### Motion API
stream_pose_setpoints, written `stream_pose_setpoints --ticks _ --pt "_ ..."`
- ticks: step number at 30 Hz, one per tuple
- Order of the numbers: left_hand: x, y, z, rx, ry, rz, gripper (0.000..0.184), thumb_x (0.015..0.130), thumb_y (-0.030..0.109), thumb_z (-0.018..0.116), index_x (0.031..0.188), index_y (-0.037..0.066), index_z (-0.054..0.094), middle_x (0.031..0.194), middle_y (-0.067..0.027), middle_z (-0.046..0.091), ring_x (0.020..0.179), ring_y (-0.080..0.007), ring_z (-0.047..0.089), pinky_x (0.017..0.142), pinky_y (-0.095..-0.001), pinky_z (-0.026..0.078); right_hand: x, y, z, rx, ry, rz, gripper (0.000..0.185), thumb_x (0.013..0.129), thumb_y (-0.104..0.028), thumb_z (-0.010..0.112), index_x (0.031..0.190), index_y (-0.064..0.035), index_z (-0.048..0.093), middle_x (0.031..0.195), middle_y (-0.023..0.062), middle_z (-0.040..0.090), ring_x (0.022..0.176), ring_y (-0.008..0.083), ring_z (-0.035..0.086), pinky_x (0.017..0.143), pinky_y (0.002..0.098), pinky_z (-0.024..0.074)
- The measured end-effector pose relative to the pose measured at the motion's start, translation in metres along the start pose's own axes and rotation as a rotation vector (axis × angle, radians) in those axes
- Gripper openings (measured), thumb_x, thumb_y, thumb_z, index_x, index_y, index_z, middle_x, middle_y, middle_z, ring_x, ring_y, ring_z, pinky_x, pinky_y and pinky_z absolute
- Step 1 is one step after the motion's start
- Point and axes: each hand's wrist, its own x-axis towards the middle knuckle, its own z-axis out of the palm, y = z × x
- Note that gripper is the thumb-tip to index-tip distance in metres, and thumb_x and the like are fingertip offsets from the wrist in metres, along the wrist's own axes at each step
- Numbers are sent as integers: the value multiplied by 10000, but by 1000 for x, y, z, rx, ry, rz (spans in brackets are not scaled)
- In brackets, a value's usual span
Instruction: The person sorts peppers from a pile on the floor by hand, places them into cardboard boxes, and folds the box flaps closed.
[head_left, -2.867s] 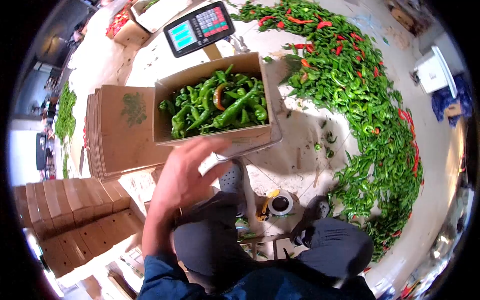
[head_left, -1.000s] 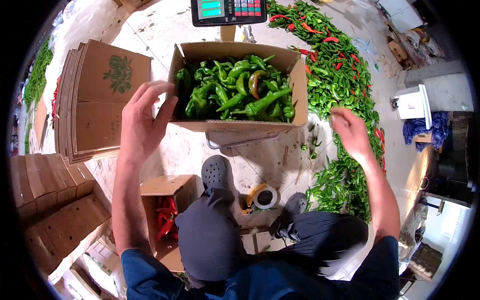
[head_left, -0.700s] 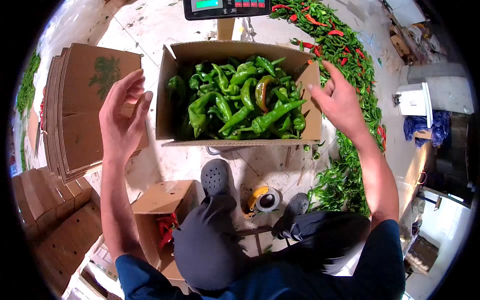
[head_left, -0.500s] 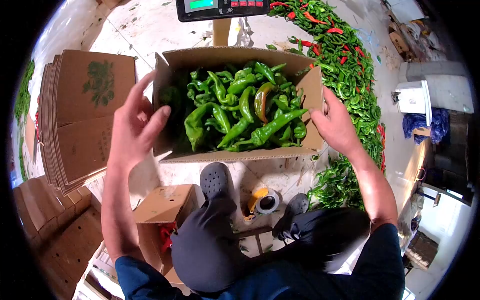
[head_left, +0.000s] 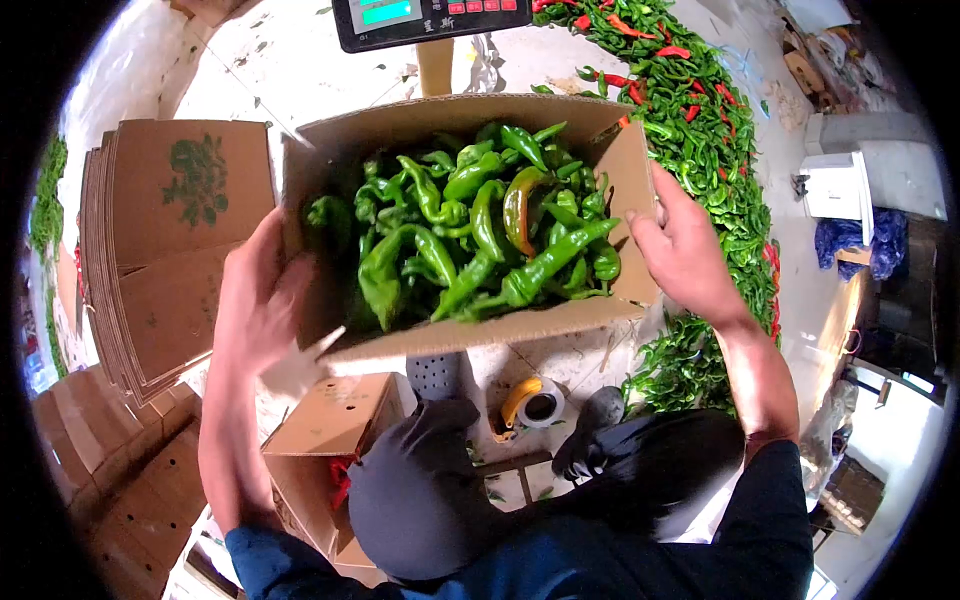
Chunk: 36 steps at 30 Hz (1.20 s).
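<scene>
A long open cardboard box full of green peppers is held in front of me, slightly tilted, its left end lower in view. One pepper among them is turning reddish brown. My right hand grips the box's right end, thumb over the wall and fingers outside. At the left end, my left hand is closed against the wall; it is smeared by motion and its fingers are partly hidden. Beyond the far wall stands a digital scale with a lit display.
Flattened cartons are stacked at left. A heap of green and red peppers curves along the right. Near my feet are a tape dispenser and another carton with something red inside. A white container stands far right.
The box has shifted slightly and tilted, its left end moving left and down in view, with both hands moving along. The scale sits slightly further left and up in view.
</scene>
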Motion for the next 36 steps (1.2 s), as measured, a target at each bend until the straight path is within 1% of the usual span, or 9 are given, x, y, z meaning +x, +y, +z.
stream_pose_setpoints --ticks 4,8,9,19,22,26,30,32,36 --pt "-35 31 1 -288 159 3 531 926 -6 527 1453 -50 484 1350 -141 617 1214 -206 592 1070 -336 438 -1 -32 -22 241 18 25 581 927 -89 558 1486 1 425 1174 259 688 1020 343 709 922 393 528" --pt "-41 27 7 -239 109 -122 532 946 60 550 1461 -50 475 1390 -143 593 1299 -212 541 1122 -347 384 22 -11 -8 -215 -47 -33 608 913 -126 572 1484 19 418 1220 267 669 1067 383 687 957 414 519" --pt "-29 12 14 172 66 -203 511 934 50 531 1437 -35 502 1334 -127 621 1232 -189 566 1080 -328 409 32 6 4 -339 -93 -13 629 905 -141 578 1486 27 409 1226 273 663 1085 404 675 969 426 515" --pt "-35 -19 19 -96 140 -125 451 940 18 510 1383 -64 533 1311 -143 646 1156 -191 601 1033 -313 436 21 6 14 -49 38 -170 501 923 -154 550 1413 -54 516 1161 225 694 1045 396 684 917 434 535" --pt "-38 -2 15 -155 153 -85 474 931 -59 497 1404 -85 504 1331 -148 629 1212 -180 579 1071 -308 415 16 0 6 -23 -5 -165 585 971 -49 533 1533 13 380 1202 118 694 961 109 664 882 283 527" --pt "-52 19 -7 -193 150 36 488 992 -4 514 1470 -77 450 1374 -174 598 1236 -204 582 1066 -328 439 -2 -40 -28 133 -28 -127 599 977 -26 534 1548 9 356 1178 115 702 943 73 641 845 246 529" --pt "-55 29 10 -227 198 -14 464 993 60 482 1444 -49 490 1319 -158 638 1196 -185 593 1028 -320 450 7 -23 -17 -220 163 -279 541 912 -180 534 1439 -63 498 1013 289 697 894 411 713 832 461 562" --pt "-34 -10 34 374 189 -62 478 971 121 491 1429 -16 512 1240 -155 682 1162 -181 609 1012 -332 454 21 8 25 -317 104 -75 600 898 -209 537 1478 -75 457 821 285 680 777 470 681 784 559 544" --pt "-38 -9 28 140 154 -76 479 950 160 491 1399 -3 533 1191 -151 702 1127 -189 623 1006 -327 450 25 11 19 -262 112 -150 619 889 -215 556 1475 -46 449 853 281 691 818 473 683 800 540 552"
